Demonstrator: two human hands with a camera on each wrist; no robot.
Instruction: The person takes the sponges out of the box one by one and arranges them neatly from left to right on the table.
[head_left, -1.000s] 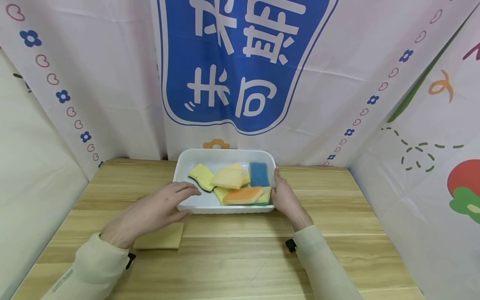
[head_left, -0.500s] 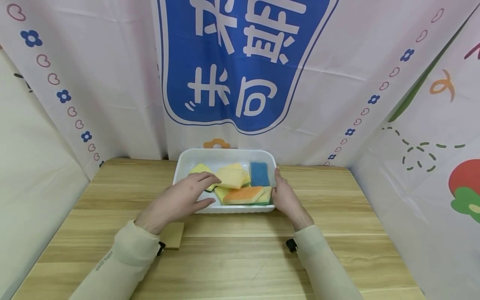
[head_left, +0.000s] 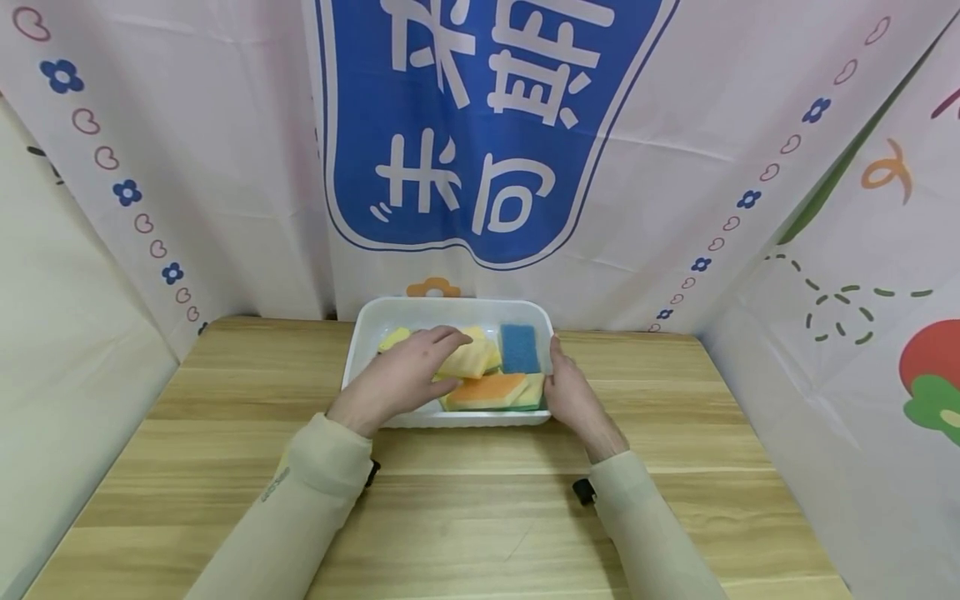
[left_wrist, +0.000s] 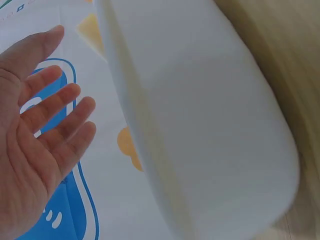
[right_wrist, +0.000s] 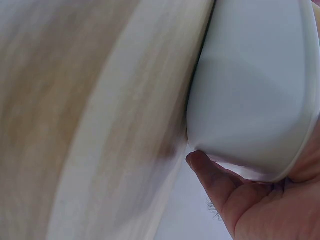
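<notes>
My right hand (head_left: 573,396) grips the white tray (head_left: 450,310) of sponges (head_left: 486,392) on the surface (head_left: 480,525). My left hand (head_left: 405,371) hangs over them; only its wrist view shows the palm bare, fingers apart.

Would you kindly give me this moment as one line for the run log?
left hand: empty, above white tray; right hand: grips tray's right end; blue sponge, orange-topped sponge: in tray
</notes>
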